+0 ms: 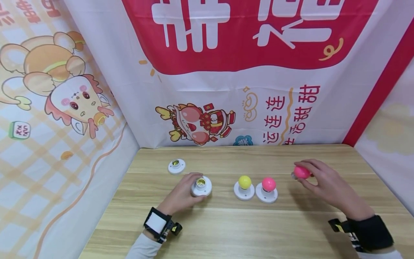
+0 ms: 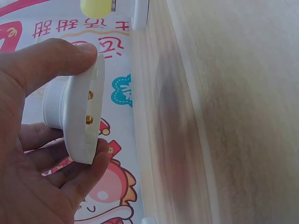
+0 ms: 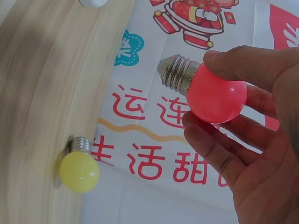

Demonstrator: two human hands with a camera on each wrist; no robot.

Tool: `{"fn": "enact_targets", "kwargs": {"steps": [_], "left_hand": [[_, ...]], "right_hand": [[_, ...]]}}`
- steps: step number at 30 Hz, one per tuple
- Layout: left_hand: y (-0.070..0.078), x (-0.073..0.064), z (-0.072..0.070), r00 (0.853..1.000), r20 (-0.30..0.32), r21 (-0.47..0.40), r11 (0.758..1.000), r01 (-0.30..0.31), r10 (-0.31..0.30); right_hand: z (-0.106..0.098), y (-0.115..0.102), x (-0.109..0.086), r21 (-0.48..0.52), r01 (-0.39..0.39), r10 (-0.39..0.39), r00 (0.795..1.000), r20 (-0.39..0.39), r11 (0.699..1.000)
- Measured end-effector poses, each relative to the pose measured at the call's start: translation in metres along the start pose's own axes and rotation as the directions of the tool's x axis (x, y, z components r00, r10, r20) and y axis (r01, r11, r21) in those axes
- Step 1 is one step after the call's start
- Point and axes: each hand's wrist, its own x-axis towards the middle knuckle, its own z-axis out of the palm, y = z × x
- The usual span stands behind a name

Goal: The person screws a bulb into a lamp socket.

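Note:
My left hand [image 1: 185, 192] grips a white round lamp socket [image 1: 201, 186] by its rim, thumb on one side and fingers on the other. In the left wrist view the socket [image 2: 79, 112] is held above the wood, its underside with brass screws showing. My right hand [image 1: 330, 187] pinches a pink bulb [image 1: 302, 172] by its globe, off the table. Its silver screw cap [image 3: 177, 73] points away from the palm in the right wrist view. Between the hands, a yellow bulb [image 1: 244, 182] and another pink bulb [image 1: 268, 184] stand upright in white sockets.
Another white socket [image 1: 176, 166], with no bulb in it, sits at the back left of the wooden table [image 1: 220, 230]. A loose yellow bulb [image 3: 79, 171] lies on the wood in the right wrist view. Printed cloth [image 1: 200, 86] hangs along the back and sides.

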Motion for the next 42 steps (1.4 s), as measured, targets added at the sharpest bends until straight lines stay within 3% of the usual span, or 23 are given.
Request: {"fn": "enact_targets", "kwargs": {"steps": [21, 30, 42], "left_hand": [[0.014, 0.008, 0.009, 0.999, 0.042, 0.002, 1.000, -0.030, 0.030], [0.025, 0.012, 0.010, 0.998, 0.045, 0.001, 0.999, -0.046, 0.045], [0.037, 0.018, 0.012, 0.996, 0.045, 0.004, 0.997, -0.080, 0.080]], "right_hand": [[0.004, -0.014, 0.009, 0.024, 0.081, -0.081, 0.996, -0.024, 0.996], [0.004, -0.023, 0.013, 0.021, 0.053, -0.053, 0.999, 0.010, 0.998], [0.006, -0.031, 0.016, 0.027, 0.079, -0.080, 0.997, 0.009, 0.996]]}}
